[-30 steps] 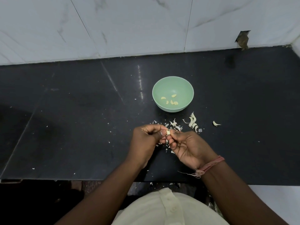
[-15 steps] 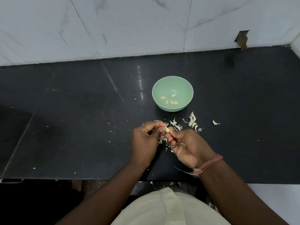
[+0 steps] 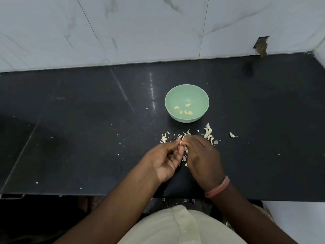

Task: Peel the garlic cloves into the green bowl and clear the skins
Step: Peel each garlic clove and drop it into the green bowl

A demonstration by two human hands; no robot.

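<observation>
A green bowl (image 3: 187,88) stands on the black counter (image 3: 88,129) with several peeled garlic cloves (image 3: 186,110) in it. Just in front of the bowl, my left hand (image 3: 165,159) and my right hand (image 3: 202,155) meet over a scatter of white garlic skins (image 3: 208,133). Both pinch one small garlic clove (image 3: 181,142) between their fingertips; most of the clove is hidden by my fingers. My right hand is turned knuckles up. More skin bits lie under and between the hands.
A single skin piece (image 3: 233,135) lies to the right of the pile. White marble tiles (image 3: 140,29) back the counter, with a broken notch (image 3: 261,45) at the right. The counter's front edge runs just below my wrists. Small white flecks dot the counter.
My right hand has rolled over from palm up to knuckles up and shifted slightly toward the bowl. My left hand has turned palm up. Both still hold the clove.
</observation>
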